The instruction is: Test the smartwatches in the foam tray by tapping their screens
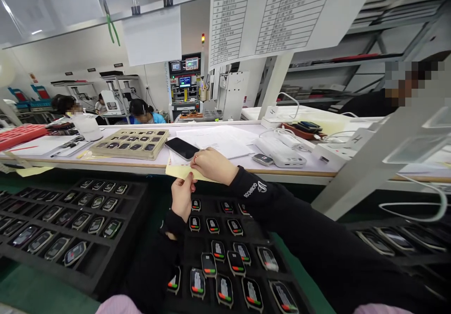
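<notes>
1. The left hand (181, 195) has its thumb and fingers closed on a strip of yellow paper (176, 170), pinching it from below.
2. The right hand (213, 164) also has its fingertips together on the yellow paper, farther along its upper side.
3. The yellow paper is at the front edge of the bench (310, 174), above a black tray (193, 248); small red marks run along one edge, too small to read.
4. A phone (182, 148) with a dark screen lies on the bench just beside the right hand.
5. White lettering on the right sleeve (275, 196) stands under a logo and is upside down; it seems to read "GOBRCOS", though the letters are not certain.
6. Watches (224, 290) sit in the black tray below the hands; many of their screens show white text, too fine to read, over a red and green bar.
7. Two white cards on the bench, one near a post (271, 112) and one farther right (355, 138), each bear the letter "H".
8. A printed sheet (243, 18) hangs above the bench, ruled into rows and columns; its entries are blurred beyond reading.
9. White papers (225, 141) on the bench behind the right hand carry faint print that cannot be made out.
10. Left of the phone, a beige tray (130, 154) holds rows of small dark pieces.
</notes>
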`<state>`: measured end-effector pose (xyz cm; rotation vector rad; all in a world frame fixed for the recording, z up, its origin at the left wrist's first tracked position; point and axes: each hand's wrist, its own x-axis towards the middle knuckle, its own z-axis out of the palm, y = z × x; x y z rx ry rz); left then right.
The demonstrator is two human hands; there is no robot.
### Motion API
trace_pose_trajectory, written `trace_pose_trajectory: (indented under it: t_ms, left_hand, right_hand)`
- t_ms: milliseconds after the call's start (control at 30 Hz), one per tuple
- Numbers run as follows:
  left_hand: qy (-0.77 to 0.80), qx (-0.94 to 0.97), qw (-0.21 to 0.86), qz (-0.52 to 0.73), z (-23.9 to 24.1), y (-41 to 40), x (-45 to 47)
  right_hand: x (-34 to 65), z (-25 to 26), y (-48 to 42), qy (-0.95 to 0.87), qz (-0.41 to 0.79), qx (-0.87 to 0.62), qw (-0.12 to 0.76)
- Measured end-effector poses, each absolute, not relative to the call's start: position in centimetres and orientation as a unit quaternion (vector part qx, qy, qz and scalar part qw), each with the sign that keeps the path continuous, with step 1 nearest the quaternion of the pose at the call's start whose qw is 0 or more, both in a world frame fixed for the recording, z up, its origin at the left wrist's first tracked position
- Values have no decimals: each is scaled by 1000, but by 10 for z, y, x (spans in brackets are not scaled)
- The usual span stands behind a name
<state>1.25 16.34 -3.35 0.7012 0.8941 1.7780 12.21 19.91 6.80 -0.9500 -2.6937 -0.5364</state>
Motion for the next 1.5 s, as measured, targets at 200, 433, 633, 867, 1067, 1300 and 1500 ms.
trace_pose_trajectory:
  t_ms: [200, 433, 633, 867, 1067, 1300, 1500]
  left_hand:
    - [371, 282, 490, 736, -35, 163, 15]
    - [379, 301, 478, 733, -35, 161, 13]
    - [395, 330, 490, 704, -34, 158, 4]
    - [406, 334, 500, 688, -34, 164, 9]
    - [397, 326, 516, 685, -28, 166, 22]
    - [395, 321, 529, 679, -29, 162, 21]
    - [398, 328, 526, 676, -33, 162, 19]
  right_hand:
    - [117, 70, 188, -924, -234, -294, 78]
    - [116, 73, 191, -925, -246, -276, 94]
    - [154, 75, 160, -900, -209, -314, 221]
    - [181, -43, 87, -970, -37, -220, 97]
    - [176, -93, 63, -962, -48, -249, 103]
    - [169, -99, 57, -966, -43, -225, 117]
    - [188, -60, 78, -942, -5, -260, 213]
